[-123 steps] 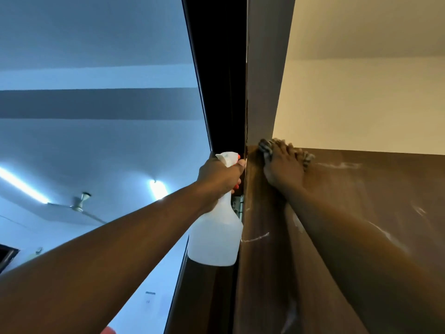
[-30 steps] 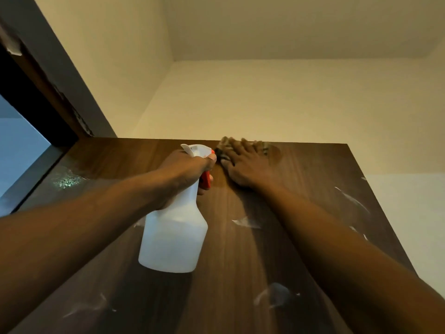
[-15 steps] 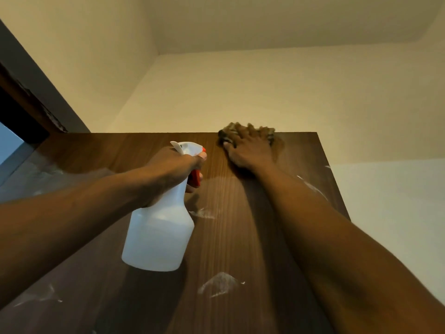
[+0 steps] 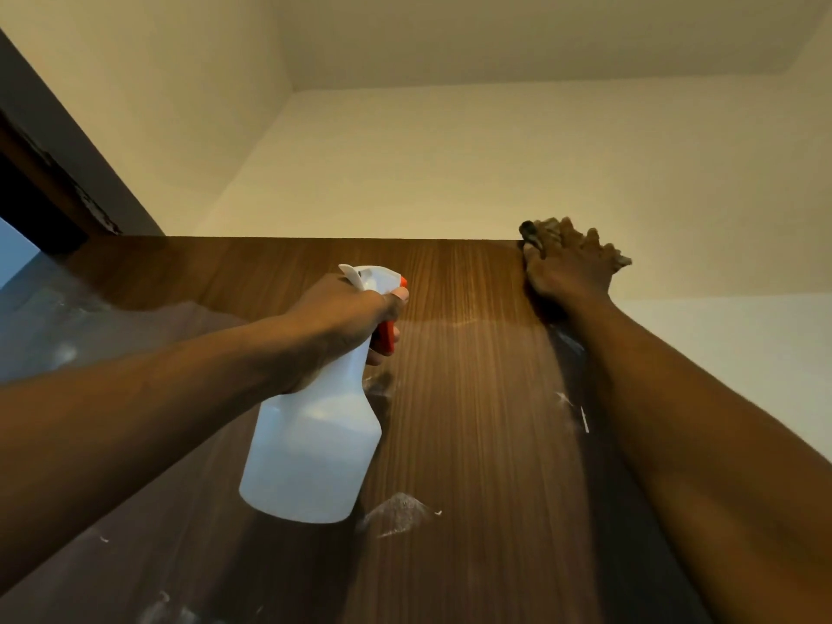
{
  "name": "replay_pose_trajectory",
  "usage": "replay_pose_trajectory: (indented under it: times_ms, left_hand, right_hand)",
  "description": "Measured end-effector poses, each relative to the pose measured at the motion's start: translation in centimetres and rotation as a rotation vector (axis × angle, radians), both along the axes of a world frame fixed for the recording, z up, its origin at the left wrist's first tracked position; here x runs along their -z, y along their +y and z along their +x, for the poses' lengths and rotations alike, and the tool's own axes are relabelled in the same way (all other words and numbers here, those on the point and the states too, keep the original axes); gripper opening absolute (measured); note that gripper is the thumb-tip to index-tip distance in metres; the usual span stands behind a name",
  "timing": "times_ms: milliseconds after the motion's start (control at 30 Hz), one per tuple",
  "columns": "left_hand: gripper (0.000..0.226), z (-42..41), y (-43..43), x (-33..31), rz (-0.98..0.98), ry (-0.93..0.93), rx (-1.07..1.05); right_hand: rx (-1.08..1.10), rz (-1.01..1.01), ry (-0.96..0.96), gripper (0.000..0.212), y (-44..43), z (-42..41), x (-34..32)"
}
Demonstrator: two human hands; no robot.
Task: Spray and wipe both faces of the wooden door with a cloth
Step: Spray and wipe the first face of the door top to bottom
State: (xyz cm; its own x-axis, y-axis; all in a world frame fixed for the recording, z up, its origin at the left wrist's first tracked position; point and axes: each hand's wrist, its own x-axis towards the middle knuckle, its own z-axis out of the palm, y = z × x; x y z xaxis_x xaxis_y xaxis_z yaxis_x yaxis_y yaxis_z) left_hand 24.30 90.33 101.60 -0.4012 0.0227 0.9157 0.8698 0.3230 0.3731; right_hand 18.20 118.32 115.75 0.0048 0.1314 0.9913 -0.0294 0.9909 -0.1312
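Fingers (image 4: 585, 243) of the right hand (image 4: 567, 277) are spread and press a dark cloth (image 4: 527, 231) against the top right corner of the wooden door (image 4: 472, 398). Only small bits of the cloth show past the fingertips, at the door's top edge. The left hand (image 4: 342, 317) grips the neck of a white spray bottle (image 4: 315, 443), its fingers curled round it with one below the red trigger (image 4: 386, 337). The bottle is held just in front of the door's upper middle, nozzle towards the wood. By the look of it, the job is part way through this face. The strip along the top edge reads as clean grain, so wiping there seems about done. Whitish spray patches (image 4: 396, 511) sit unwiped lower down, near the bottom of the view and along the right edge under the forearm, and a dull film covers the left side towards the dark door frame (image 4: 54, 173). That leaves the middle and lower parts of this face to wipe. The door's other face is not in view, so its state cannot be told. A pale wall (image 4: 450, 164) rises behind the door.
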Motion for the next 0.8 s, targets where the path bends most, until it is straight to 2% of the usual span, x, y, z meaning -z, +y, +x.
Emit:
replay_pose_trajectory:
  times_ms: [133,267,333,400,500,567,667,800]
  left_hand:
    - [0.035,0.1,0.4,0.1,-0.001,-0.017,0.024]
    - [0.037,0.4,1.6,1.2,0.017,-0.033,0.084]
    - [0.035,0.5,2.2,2.3,0.033,-0.059,0.101]
    - [0.036,0.5,2.5,3.7,0.042,-0.115,0.164]
    - [0.035,0.5,2.8,5.5,0.029,-0.153,0.178]
    - [0.029,0.6,2.9,6.1,0.03,-0.12,0.139]
    - [0.025,0.9,2.9,6.4,0.047,-0.105,0.119]
    - [0.031,0.9,2.7,7.2,0.037,-0.138,0.092]
  right_hand:
    - [0.037,0.234,-0.046,0.058,-1.4,-0.1,0.7]
    - [0.066,0.428,-0.128,0.064,-0.1,-0.4,8.4]
    - [0.046,0.426,-0.096,0.065,2.3,-0.3,13.0]
    - [-0.007,0.317,-0.096,0.069,5.1,-0.2,15.5]
    - [-0.106,0.121,-0.123,0.069,5.5,0.0,14.7]
    - [-0.063,0.077,-0.082,0.063,3.6,-0.1,12.8]
    - [0.025,0.161,-0.057,0.057,0.8,-0.2,11.9]
    - [0.1,0.427,-0.167,0.061,-1.2,-0.8,16.1]
